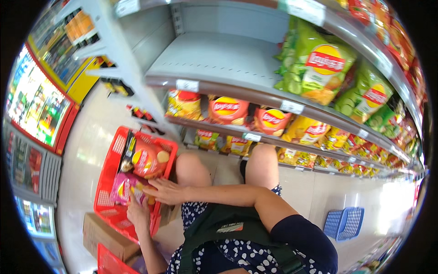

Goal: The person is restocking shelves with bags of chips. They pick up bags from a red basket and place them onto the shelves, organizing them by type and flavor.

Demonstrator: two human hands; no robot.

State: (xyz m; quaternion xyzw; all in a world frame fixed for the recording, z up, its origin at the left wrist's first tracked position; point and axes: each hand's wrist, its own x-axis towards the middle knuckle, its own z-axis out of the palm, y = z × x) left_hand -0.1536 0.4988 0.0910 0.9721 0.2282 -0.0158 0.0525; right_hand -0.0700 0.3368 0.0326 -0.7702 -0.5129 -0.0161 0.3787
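A red plastic shopping basket (102, 185) stands at my left. In it lie a pink-purple bag of Lay's chips (120, 190), an orange-red bag of Lay's chips (147, 159) and a black package (127, 152). My left hand (138, 212) rests at the near side of the pink-purple bag, a finger pointing onto it. My right hand (167, 191) reaches across my lap over the basket's right rim, its fingers on the right part of that bag. Whether either hand grips the bag cannot be told.
Shelves (219, 58) ahead hold chip bags, with green ones (321, 68) at the upper right. A cardboard box (106, 236) and part of another red basket (113, 262) are at the lower left. A blue basket (344, 224) stands on the floor at right. Refrigerated cases (41, 102) line the left.
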